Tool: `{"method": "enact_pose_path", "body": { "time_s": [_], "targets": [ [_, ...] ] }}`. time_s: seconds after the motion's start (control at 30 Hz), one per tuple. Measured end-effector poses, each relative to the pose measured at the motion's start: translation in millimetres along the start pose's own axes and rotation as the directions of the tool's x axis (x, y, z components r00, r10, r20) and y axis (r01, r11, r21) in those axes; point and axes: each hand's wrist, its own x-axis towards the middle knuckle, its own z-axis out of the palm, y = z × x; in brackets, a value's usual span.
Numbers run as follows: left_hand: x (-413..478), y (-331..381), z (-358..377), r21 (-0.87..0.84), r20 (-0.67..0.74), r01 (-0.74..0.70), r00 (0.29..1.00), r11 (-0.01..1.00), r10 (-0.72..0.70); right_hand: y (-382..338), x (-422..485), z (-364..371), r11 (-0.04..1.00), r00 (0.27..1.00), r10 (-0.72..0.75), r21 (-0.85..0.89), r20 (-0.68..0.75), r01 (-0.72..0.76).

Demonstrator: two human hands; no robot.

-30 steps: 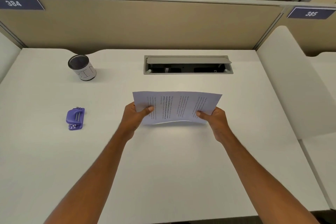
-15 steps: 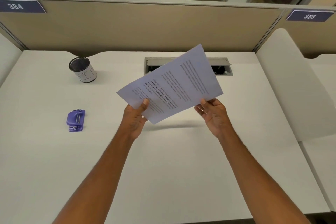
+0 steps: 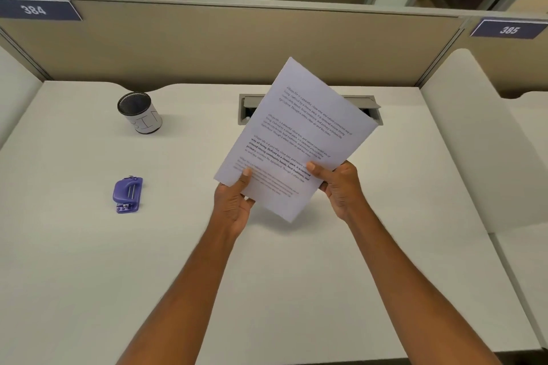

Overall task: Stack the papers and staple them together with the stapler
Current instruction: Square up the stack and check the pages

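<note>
Both hands hold a stack of white printed papers (image 3: 299, 130) up off the desk, tilted with its top leaning to the right. My left hand (image 3: 234, 201) grips the lower left edge, thumb on the front. My right hand (image 3: 338, 184) grips the lower right edge, thumb on the text. A small purple stapler (image 3: 128, 194) lies on the desk well to the left of my left hand, untouched.
A black mesh cup with a white label (image 3: 141, 112) stands at the back left of the white desk (image 3: 89, 261). A grey cable hatch (image 3: 247, 109) sits behind the papers. Beige partitions (image 3: 178, 44) close the back, and a white divider (image 3: 468, 139) rises on the right.
The papers went from a flat, wide hold to raised and rotated, the long side now pointing up and away. Both hands shifted their grip to the lower edge. The stapler stayed put.
</note>
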Motion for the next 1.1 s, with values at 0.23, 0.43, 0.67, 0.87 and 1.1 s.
{"method": "enact_pose_path", "body": {
  "time_s": [0.23,0.43,0.67,0.87,1.1],
  "targets": [
    [3.2,28.8,-22.9,0.332,0.043,-0.022,0.999,0.943,0.008,-10.4,2.4,-28.5,0.968,0.997,0.063,-0.247,0.034,-0.053],
    [-6.0,25.0,-13.0,0.502,0.164,0.022,0.979,0.864,-0.120,-9.8,0.6,-35.6,0.905,0.976,0.187,-0.408,0.115,-0.125],
    [-7.4,8.8,-18.9,0.435,0.078,0.055,0.992,0.899,-0.099,3.7,-4.0,-29.9,0.903,0.974,0.211,-0.399,0.083,-0.162],
    [-7.7,5.6,-23.6,0.448,-0.010,0.103,0.994,0.888,-0.110,23.1,-9.8,-27.9,0.899,0.976,0.217,-0.388,-0.003,-0.201],
    [-5.4,9.3,-39.2,0.449,-0.104,0.177,0.984,0.876,-0.145,41.5,-10.1,-29.8,0.892,0.963,0.268,-0.367,-0.039,-0.264]
  ]
}}
